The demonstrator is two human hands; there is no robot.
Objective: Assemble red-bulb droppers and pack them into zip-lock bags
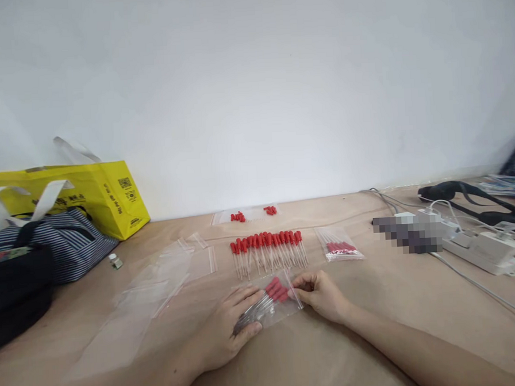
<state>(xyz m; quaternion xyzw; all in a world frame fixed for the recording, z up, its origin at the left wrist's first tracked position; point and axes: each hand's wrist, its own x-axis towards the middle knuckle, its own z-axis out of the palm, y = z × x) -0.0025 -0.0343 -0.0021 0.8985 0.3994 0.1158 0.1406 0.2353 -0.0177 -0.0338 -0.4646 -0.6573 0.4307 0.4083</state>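
A clear zip bag [289, 311] lies near the front of the table, with several glass droppers [276, 290] inside, their red rubber bulbs toward the zip end. My left hand [229, 318] is closed over the bag's lower left part, thumb below and fingers on top. At the zip edge on the right, my right hand [321, 293] pinches the bag between thumb and forefinger. Just behind the bag is a row of loose droppers [269, 250], red bulbs pointing away from me. A filled zip bag [338, 245] with more droppers lies to the right of that row.
Empty zip bags [158, 284] overlap on the left. Loose red bulbs [238, 217] lie on a clear bag near the wall. A yellow bag [72, 197], a striped bag [70, 243] and a small bottle [115, 261] stand left. Power strip [480, 250], cables and a black headset [469, 199] occupy the right.
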